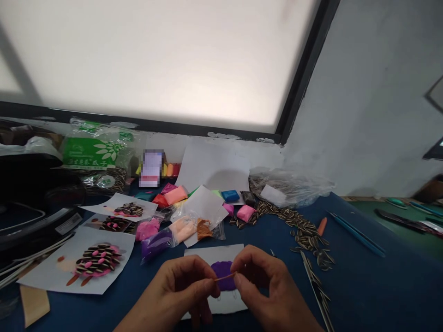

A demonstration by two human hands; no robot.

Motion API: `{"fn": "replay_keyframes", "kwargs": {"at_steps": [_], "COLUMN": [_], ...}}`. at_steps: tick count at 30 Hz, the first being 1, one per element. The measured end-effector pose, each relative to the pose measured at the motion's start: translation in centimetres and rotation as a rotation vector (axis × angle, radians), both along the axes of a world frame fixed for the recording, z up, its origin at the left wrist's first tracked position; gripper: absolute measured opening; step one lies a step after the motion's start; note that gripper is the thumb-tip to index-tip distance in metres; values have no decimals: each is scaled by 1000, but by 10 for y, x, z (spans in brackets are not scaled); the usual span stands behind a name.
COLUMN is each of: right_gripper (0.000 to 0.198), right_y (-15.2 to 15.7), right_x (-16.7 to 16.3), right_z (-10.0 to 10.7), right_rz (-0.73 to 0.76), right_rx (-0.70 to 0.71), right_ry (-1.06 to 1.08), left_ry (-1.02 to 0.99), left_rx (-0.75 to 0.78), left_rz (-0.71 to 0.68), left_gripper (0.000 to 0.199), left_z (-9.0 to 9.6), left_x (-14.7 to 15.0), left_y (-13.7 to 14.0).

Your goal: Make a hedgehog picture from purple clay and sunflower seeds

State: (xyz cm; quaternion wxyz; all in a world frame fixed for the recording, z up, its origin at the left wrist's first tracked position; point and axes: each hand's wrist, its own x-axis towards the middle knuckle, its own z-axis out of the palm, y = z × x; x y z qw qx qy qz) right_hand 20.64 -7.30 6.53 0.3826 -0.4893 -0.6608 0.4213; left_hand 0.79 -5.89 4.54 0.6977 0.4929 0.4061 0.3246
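Observation:
Between the fingertips of both hands stretches a thin orange-brown strand, which looks like modelling clay. My left hand pinches one end and my right hand pinches the other. Just behind the strand, a flattened patch of purple clay lies on a white sheet of paper. Small pencil lines show on the paper below the patch. My fingers cover parts of the sheet and of the purple clay.
Bagged clay, including a purple pack, lies beyond my hands. Hedgehog-like craft sheets are at left. Striped sunflower seeds, a metal blade-like tool and blue tweezers lie at right. A phone stands at the back.

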Motion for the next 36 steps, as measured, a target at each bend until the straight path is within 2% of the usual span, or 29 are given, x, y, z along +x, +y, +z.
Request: {"fn": "replay_keyframes", "kwargs": {"at_steps": [4, 9, 13, 17, 23, 29, 34, 36], "right_gripper": [7, 9, 7, 9, 13, 16, 17, 14], "right_y": [-2, -3, -2, -3, -4, -2, -7, -8], "right_x": [-2, -2, -3, -5, -5, -3, -5, -6], "right_z": [1, -3, -4, -3, -4, -12, -17, -15], "right_rz": [35, 54, 52, 57, 88, 150, 90, 74], "right_rx": [-27, -56, -36, 35, 46, 175, 354, 365], "right_ry": [33, 4, 10, 0, 8, -115, -195, -206], "left_ry": [-85, -123, -80, -36, -12, -49, 14, 27], "left_rx": [-83, -155, -142, -120, -103, -94, -106, -123], "left_rz": [49, 66, 40, 29, 32, -43, -36, -34], "left_gripper": [37, 47, 53, 50, 49, 53, 58, 58], "left_z": [3, -2, -2, -4, -10, -9, -10, -10], "left_x": [4, 7, 7, 6, 5, 5, 6, 7], "left_y": [-6, -9, -7, -7, -7, -4, -5, -5]}}
